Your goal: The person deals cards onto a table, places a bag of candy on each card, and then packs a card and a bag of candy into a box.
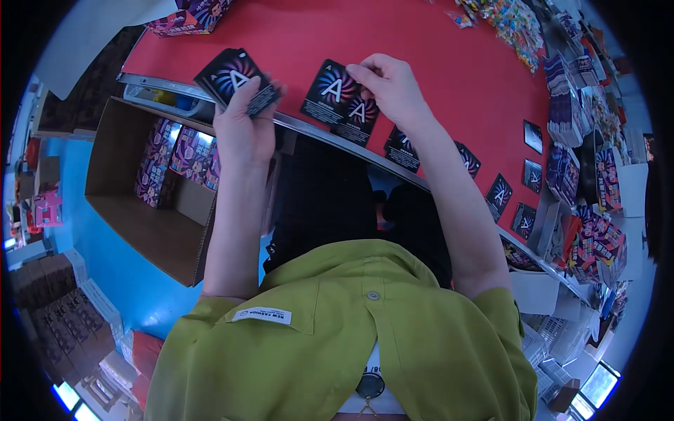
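My left hand [247,130] is closed around a fanned stack of black cards [237,78], each printed with a large white A in a pink and blue burst. Between the fingers of my right hand [394,83] is the upper right corner of another black A card [328,90], close over the red tabletop. That card partly overlaps a second A card [359,118] lying near the table's front edge. Under my right forearm lies a further black card [401,149], its upper part hidden by the arm.
More black cards [499,195] lie along the right of the red table [449,77]. Purple packs [562,105] are stacked at the right edge, and colourful small pieces [512,28] are heaped at the back. An open cardboard box [119,203] with purple boxes stands left, below the table edge.
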{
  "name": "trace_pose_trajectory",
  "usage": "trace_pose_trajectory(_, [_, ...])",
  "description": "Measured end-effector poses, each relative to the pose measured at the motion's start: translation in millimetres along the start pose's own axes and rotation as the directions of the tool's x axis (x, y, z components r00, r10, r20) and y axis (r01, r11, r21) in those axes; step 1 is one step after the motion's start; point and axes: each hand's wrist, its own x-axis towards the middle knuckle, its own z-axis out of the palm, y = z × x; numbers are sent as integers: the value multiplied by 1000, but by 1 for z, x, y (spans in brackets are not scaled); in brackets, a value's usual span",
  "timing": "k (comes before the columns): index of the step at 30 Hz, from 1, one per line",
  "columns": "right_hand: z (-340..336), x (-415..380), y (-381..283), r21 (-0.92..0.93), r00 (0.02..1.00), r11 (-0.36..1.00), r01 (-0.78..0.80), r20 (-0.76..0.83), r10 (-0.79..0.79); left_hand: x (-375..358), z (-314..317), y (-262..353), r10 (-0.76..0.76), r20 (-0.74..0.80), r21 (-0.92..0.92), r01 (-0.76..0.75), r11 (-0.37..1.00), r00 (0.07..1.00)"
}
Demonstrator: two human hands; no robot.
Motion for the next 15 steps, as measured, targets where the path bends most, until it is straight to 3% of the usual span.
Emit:
trace_pose_trajectory(1, [9,8,0,6,1000,1000,3,-2,-3,5,-7,7,44,-32,16,-44,999,999])
trace_pose_trajectory(4, [35,26,-1,-515,979,846,139,-57,-196,2,-10,15,-9,-13,16,9,1000,1000])
trace_pose_trajectory(5, [40,29,5,-512,978,847,145,-53,-200,-3,-9,15,-45,-4,37,45,998,999])
trace_pose_trajectory(7, [43,32,11,-800,866,519,300,1,-499,-12,-4,9,-126,10,67,125,990,992])
trace_pose_trajectory(11, [33,23,6,-802,797,516,301,-86,-598,-24,5,-10,-278,68,96,271,958,958])
trace_pose_trajectory(12, [24,16,-5,-452,904,827,335,-94,-417,-28,8,-13,-333,93,91,325,941,938])
trace_pose_trajectory(13, [17,8,-15,-17,972,972,233,-11,-233,-31,13,-16,-359,99,107,349,931,928])
trace_pose_trajectory(14, [13,1,-22,104,982,979,178,44,-183,-34,17,-19,-386,107,123,373,920,916])
trace_pose_trajectory(15, [10,-4,-23,103,982,979,176,43,-181,-35,21,-21,-424,169,126,407,905,890])
